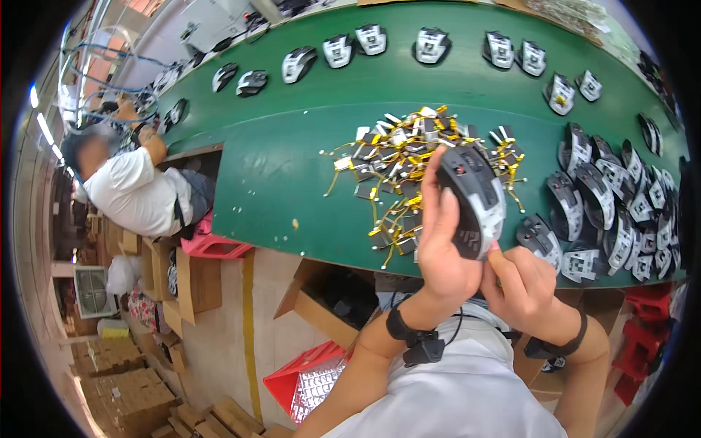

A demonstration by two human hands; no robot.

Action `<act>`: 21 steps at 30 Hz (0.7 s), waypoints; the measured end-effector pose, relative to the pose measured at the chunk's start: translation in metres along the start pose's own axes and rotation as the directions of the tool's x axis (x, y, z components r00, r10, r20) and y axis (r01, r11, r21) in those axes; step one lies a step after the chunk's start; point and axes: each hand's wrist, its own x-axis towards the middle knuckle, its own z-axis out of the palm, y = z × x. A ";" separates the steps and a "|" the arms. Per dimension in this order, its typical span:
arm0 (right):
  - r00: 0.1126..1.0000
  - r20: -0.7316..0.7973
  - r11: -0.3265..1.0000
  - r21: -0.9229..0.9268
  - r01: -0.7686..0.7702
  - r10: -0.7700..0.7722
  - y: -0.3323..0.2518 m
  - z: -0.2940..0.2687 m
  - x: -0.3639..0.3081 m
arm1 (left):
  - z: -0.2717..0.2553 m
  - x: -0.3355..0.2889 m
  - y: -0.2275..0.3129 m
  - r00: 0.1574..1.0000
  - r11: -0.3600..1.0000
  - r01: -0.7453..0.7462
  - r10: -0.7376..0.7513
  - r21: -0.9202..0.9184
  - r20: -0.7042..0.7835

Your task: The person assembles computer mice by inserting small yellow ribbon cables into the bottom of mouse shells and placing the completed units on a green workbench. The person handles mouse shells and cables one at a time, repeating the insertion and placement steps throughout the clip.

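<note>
A black and silver computer mouse [475, 197] is tilted up above the green bench. My left hand [445, 252] grips it along its left side, thumb and fingers wrapped round the shell. At the mouse's lower end, the curled fingers of my right hand [520, 285] pinch its edge; anything small between those fingertips is hidden. Behind the mouse lies a loose pile of small battery packs [398, 157] with yellow-taped ends and thin leads. Close by on the right, many similar mice [591, 193] are crowded together on the bench.
Several mice [431, 45] stand spaced out along the raised far strip of the green bench [270, 175]. A person in a white shirt [139, 190] sits at the left. Below the bench are an open cardboard box [321, 306] and a red bin [292, 376] holding silvery sheets.
</note>
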 end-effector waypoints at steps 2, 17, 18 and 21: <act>0.994 0.090 0.988 0.133 -0.077 0.065 0.013 -0.011 0.004 | -0.002 0.005 0.005 0.978 0.979 0.190 -0.195 -0.074 -0.079; 0.594 0.308 -0.161 0.944 -0.288 0.743 0.011 -0.009 -0.011 | -0.015 0.006 0.005 0.990 0.995 0.103 -0.102 -0.005 0.093; 0.617 0.336 -0.206 0.939 -0.274 0.712 0.010 -0.009 -0.006 | -0.014 0.005 0.004 0.991 0.995 0.101 -0.100 -0.007 0.091; 0.827 0.143 0.400 0.823 -0.405 0.543 0.016 -0.008 0.004 | -0.010 0.004 0.004 0.993 0.995 0.096 -0.094 -0.022 0.076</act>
